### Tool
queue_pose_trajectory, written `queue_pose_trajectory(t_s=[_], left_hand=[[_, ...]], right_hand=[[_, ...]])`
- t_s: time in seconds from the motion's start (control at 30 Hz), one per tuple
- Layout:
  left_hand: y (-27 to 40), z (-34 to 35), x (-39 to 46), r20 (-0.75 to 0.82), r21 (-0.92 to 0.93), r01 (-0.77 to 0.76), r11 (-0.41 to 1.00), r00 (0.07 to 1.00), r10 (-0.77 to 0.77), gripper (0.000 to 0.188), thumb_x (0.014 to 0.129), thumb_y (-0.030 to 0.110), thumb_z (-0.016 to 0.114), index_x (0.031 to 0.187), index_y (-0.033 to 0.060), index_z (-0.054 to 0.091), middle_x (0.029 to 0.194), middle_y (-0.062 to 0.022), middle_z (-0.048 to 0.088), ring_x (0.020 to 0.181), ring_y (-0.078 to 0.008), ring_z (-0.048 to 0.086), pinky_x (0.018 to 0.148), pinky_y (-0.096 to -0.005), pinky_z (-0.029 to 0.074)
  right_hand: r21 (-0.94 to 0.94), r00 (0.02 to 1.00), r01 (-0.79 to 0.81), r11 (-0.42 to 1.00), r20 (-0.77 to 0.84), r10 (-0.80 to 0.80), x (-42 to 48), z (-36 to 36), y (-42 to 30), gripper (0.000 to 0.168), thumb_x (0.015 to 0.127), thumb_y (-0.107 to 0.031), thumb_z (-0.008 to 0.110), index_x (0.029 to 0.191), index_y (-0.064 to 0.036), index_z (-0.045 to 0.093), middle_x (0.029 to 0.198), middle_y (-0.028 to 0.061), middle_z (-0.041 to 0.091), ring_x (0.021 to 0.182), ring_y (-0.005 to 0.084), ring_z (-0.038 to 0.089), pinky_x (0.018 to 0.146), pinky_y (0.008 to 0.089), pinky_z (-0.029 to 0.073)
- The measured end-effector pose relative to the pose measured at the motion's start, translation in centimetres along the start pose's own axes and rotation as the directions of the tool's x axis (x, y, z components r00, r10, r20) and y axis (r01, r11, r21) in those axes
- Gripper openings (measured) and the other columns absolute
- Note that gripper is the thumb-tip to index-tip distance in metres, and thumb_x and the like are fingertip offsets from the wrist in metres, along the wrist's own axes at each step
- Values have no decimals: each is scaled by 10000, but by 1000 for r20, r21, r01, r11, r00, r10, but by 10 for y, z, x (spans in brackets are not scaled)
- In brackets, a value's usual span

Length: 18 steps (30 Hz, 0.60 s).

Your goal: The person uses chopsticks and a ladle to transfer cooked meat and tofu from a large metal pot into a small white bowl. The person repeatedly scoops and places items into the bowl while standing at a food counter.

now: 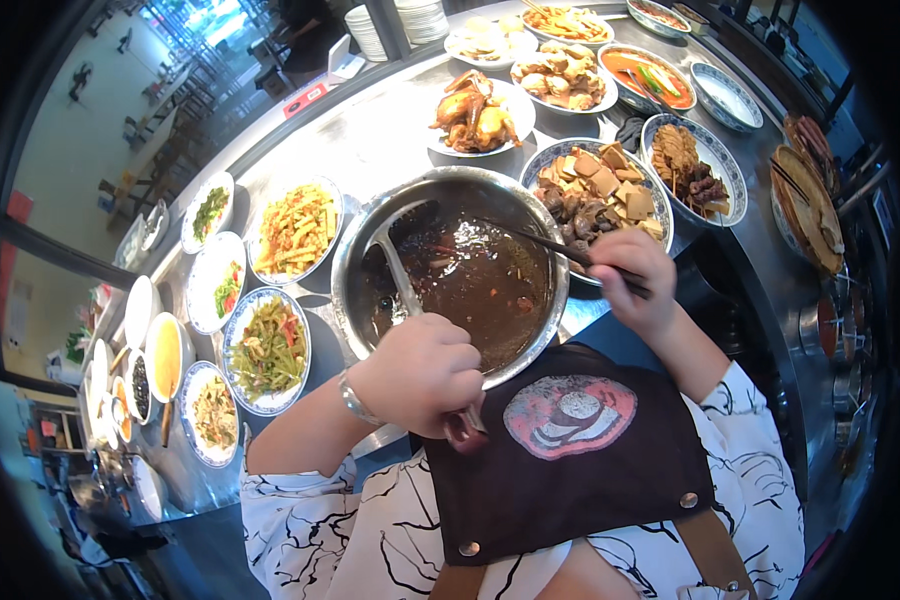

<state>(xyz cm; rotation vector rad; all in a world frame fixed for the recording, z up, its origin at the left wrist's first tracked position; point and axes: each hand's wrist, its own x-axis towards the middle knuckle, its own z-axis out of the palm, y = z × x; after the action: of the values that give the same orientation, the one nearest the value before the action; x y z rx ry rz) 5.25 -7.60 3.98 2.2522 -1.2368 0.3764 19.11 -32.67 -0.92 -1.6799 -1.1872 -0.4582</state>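
A large round metal pot [340, 300] of dark brown broth [480, 300] stands right before me at the counter's edge. My left hand [424, 375] grips the handle of a metal ladle [397, 270], whose head rests in the broth by the pot's far left wall. In my right hand [634, 281] is a pair of dark chopsticks [547, 242], their tips over or in the broth near the middle. Just behind that hand sits a blue-rimmed bowl [526, 178] of sliced tofu and dark meat pieces [592, 187].
Several dishes crowd the metal counter [375, 127]: a plate of whole cooked poultry [476, 120], a plate of yellow strips [296, 229] and a plate of green vegetables [266, 349]. A bowl of skewers [682, 161] is at right. Stacked plates [420, 21] stand behind the glass partition.
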Motion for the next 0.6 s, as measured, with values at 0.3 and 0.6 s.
queue_pose_trajectory(t_s=[0.3,0.6], left_hand=[[-6,-16,15,-1,-103,244,964,969,-246,179,604,125,636,584,95,461,534,-60,441,483,-271,469,460,-356,380],[-37,-71,-41,-395,-815,189,548,511,-763,115,672,-1,487,593,41,414,548,-56,434,467,-125,369,451,-253,328]], right_hand=[[46,902,-55,997,430,30,42,42,26,128,772,-127,667,800,-37,581,750,81,570,664,251,573,583,320,462],[12,815,-410,912,454,361,57,14,19,179,813,-184,653,785,-14,603,715,64,595,645,131,593,591,255,479]])
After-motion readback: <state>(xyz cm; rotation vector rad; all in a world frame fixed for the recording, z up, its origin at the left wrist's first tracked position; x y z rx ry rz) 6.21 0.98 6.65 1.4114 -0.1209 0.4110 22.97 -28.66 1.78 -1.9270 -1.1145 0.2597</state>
